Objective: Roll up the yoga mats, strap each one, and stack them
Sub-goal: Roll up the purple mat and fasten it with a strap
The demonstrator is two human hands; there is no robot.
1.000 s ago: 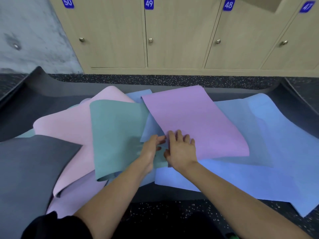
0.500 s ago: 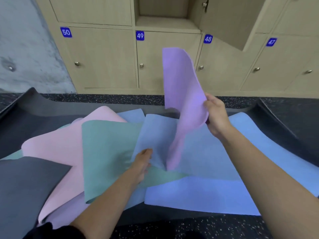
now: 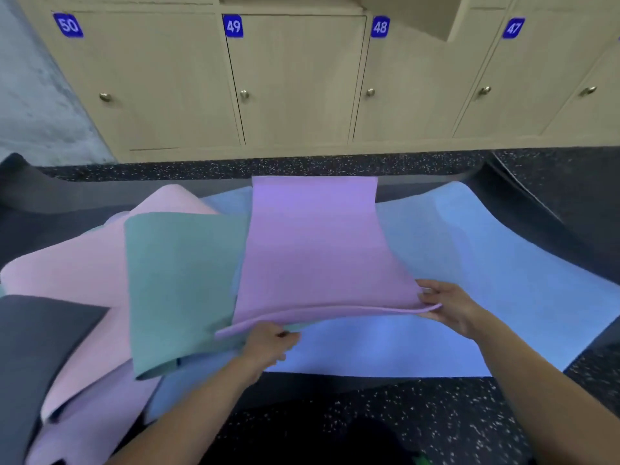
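Head view: left hand [image 3: 268,344], right hand [image 3: 451,308] pinch purple mat [image 3: 315,250] near edge; locker labels [image 3: 234,26] read 50, 49, 48, 47.

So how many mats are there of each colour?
Purple mat: 1
Teal mat: 1
Pink mat: 1
Blue: 2, pale blue mat and bright blue mat
Grey mat: 1
Total: 6 I can tell apart, not counting the black sheets underneath.
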